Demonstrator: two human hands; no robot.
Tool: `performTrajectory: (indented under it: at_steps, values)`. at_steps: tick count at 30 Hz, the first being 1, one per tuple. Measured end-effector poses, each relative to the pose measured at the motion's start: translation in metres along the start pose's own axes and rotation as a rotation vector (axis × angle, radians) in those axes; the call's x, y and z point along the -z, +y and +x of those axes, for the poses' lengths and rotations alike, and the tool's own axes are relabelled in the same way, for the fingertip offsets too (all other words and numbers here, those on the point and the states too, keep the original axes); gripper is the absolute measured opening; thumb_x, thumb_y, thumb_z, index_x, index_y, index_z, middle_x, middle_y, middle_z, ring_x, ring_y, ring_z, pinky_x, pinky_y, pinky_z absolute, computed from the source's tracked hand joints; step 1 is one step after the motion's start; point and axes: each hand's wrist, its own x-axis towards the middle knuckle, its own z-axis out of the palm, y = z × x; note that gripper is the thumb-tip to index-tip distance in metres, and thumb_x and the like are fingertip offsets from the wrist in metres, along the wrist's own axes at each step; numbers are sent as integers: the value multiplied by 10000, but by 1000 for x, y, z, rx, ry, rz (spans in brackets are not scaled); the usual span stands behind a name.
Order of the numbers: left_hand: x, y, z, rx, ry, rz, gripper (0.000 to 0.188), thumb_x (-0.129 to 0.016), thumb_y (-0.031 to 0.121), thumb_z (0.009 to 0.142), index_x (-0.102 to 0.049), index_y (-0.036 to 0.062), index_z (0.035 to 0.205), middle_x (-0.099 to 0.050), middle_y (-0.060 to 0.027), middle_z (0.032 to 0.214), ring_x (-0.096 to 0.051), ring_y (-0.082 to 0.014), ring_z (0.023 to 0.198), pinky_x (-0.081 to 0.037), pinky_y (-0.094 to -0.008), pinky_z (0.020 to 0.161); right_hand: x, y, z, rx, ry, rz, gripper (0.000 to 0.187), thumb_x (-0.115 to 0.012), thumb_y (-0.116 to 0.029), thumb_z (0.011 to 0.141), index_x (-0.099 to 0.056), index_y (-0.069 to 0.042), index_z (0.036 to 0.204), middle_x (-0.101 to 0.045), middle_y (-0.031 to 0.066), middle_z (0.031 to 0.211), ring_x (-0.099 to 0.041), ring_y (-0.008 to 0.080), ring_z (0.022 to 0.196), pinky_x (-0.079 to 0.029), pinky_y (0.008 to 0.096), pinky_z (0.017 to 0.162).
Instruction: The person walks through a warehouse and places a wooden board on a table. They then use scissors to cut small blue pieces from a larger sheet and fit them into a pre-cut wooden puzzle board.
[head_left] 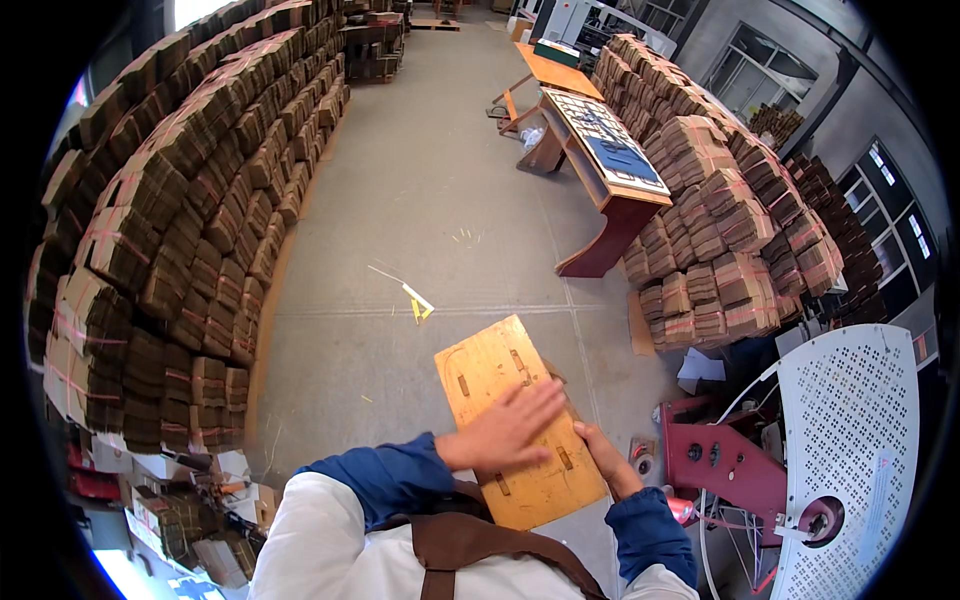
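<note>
I see a flat rectangular board (541, 486) of yellowish wood, scratched and slotted, before a brown apron (448, 541). On it the left hand (505, 428) lies, fingers straight, released; the right hand (611, 462) has its fingers grasping the edge.

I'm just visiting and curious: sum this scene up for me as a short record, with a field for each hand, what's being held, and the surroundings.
Left hand: laid across the board's face, fingers extended
Right hand: grips the board's right edge, thumb on top
Board: wooden, tilted, dark slot-like marks on its face
Left side: tied brown bundles in tall stacks
Right side: table with a blue sheet on top; more bundles beyond
Near right: white perforated guard
Floor ahead: yellow and white scraps
</note>
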Motion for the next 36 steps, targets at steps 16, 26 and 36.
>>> performTrajectory:
  at_steps: [16, 26, 36]
  values:
    - [83, -389, 241, 636, 291, 69, 830, -463, 516, 970, -198, -27, 1539, -190, -230, 1608, -139, -321, 1516, -117, -524, 1201, 175, -170, 345, 134, -125, -251, 533, -357, -355, 1049, -650, 91, 1038, -705, 109, 885, -614, 152, 818, -486, 337, 788]
    - [162, -517, 350, 651, 283, 228, 789, -396, 560, 989, -222, 35, 1551, -176, -165, 1631, -116, -286, 1524, -107, -549, 1199, 248, -290, 543, 175, -265, -234, 530, -363, -339, 1032, -633, 113, 969, -691, 87, 838, -576, 120, 763, -471, 304, 721]
    - [257, -747, 481, 657, 224, 68, 799, -387, 530, 998, -177, -9, 1550, -116, -215, 1630, -77, -321, 1525, -91, -511, 1212, 280, -374, 771, 102, -193, -40, 546, -316, -330, 1036, -628, 100, 1160, -706, 112, 1048, -651, 161, 882, -510, 294, 805]
